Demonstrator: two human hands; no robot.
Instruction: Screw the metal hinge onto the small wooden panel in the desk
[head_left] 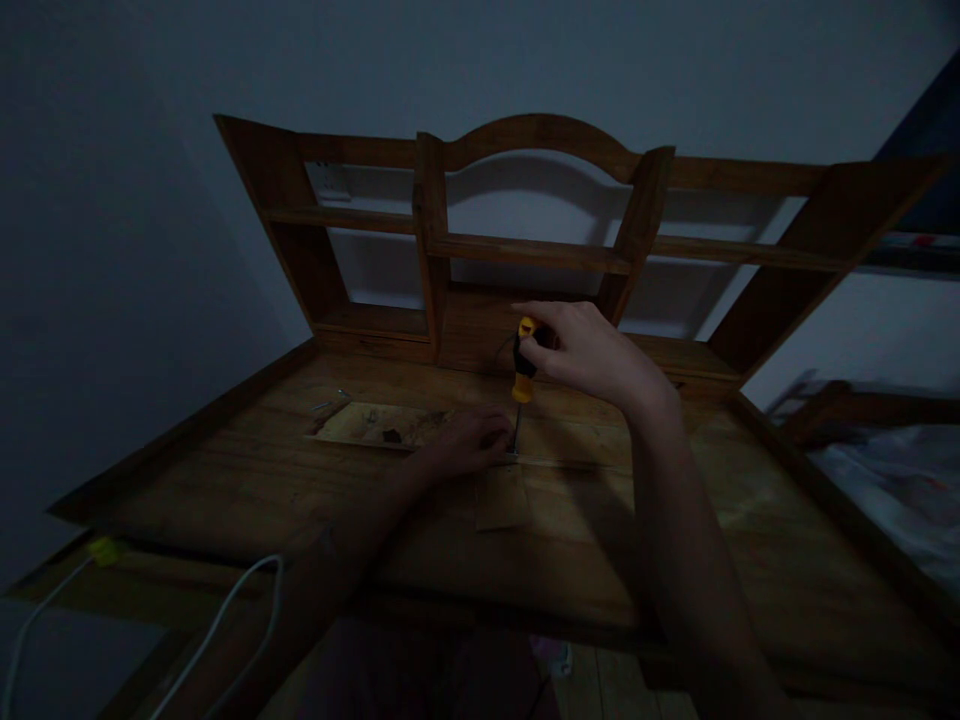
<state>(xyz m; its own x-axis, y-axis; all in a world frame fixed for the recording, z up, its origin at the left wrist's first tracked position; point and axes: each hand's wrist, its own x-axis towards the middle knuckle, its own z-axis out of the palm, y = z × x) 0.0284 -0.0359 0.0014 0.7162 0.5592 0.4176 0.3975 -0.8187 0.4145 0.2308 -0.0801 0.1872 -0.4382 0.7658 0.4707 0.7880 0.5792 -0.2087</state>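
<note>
My right hand is closed round the yellow and black handle of a screwdriver, held upright with its shaft pointing down. The tip meets a small spot by the edge of a thin wooden board, whose top is pale with dark patches. My left hand lies low over the board's right part, its fingers curled beside the screwdriver tip; what they pinch is hidden. Just in front of the tip, a small flat wooden piece lies on the desk.
The wooden desk carries a shelf unit along its back. Several small metal pieces, perhaps screws, lie left of the board. A white cable loops over the front left edge. Bedding shows at the right.
</note>
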